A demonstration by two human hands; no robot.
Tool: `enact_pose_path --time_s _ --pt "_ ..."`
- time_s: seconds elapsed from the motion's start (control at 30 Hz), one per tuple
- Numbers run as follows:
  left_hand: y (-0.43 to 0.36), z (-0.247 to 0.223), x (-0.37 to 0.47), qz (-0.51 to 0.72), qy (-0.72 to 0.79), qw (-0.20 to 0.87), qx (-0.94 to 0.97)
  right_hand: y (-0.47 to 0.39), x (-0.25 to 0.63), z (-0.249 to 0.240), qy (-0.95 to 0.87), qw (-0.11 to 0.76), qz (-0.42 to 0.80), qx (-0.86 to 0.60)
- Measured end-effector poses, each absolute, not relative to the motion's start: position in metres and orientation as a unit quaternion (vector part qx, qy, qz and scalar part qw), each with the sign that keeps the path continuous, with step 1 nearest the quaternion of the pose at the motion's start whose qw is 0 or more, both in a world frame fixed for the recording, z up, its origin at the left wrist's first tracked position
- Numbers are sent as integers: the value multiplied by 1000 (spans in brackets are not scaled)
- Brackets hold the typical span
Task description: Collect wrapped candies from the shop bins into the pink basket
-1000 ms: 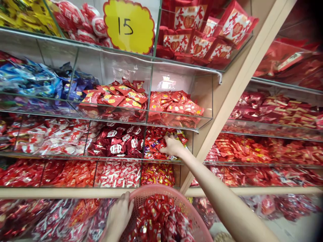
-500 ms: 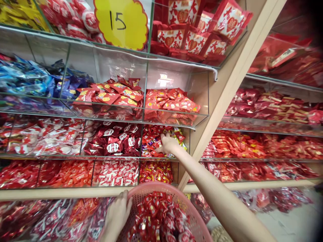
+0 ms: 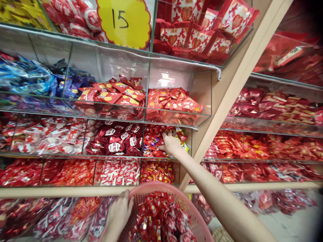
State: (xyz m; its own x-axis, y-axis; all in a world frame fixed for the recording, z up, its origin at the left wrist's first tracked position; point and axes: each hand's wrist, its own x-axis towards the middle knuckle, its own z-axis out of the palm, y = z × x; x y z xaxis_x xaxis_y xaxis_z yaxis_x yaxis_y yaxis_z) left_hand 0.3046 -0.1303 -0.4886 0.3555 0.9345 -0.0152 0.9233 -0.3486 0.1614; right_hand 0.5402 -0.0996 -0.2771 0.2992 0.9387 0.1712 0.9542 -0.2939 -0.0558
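My left hand [image 3: 120, 209] is closed over the left rim of a pink perforated plastic basket [image 3: 195, 211]. Red-wrapped candies [image 3: 156, 211] lie heaped inside it. My right hand [image 3: 171, 144] reaches into a glass-fronted compartment of small mixed candies [image 3: 151, 139] in red, purple and yellow wrappers. Its thumb and forefinger are apart, and the fingertips touch the wrappers; the other fingers are partly hidden, and I see no candy held in them.
Glass dividers split the shelves. Dark red candies [image 3: 118, 141] lie left of my right hand, orange-printed packets [image 3: 174, 101] above it. A slanting wooden upright [image 3: 214, 131] stands to the right. A yellow price tag [image 3: 123, 22] reads 15. Bagged candies [image 3: 58, 218] lie below.
The fingers of my right hand have drawn in slightly among the mixed candies. The shelves have shifted a little to the right in view. My left hand stays on the basket rim.
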Motion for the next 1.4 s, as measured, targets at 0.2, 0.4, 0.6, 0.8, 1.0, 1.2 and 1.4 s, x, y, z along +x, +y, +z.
enact_pose_path --time_s 0.2,0.4,0.6,0.8,1.0,1.2,1.4 --pt "-131 -489 304 39 566 84 819 -98 554 -275 -600 135 -26 -788" --pt "-131 -488 304 40 565 81 821 -93 567 -277 -578 286 28 -764" --pt "-130 -492 303 47 562 71 823 -89 580 -283 -561 486 187 -644" --pt "-130 -492 303 45 564 70 822 -102 574 -271 -456 571 258 -632" --pt "-130 -487 304 39 565 88 820 -105 569 -262 -364 625 351 -595" --pt "-131 -482 305 35 562 87 822 -145 549 -254 -341 623 486 -509" --pt "-134 -477 306 18 563 78 822 -207 530 -300 -323 580 539 -519"
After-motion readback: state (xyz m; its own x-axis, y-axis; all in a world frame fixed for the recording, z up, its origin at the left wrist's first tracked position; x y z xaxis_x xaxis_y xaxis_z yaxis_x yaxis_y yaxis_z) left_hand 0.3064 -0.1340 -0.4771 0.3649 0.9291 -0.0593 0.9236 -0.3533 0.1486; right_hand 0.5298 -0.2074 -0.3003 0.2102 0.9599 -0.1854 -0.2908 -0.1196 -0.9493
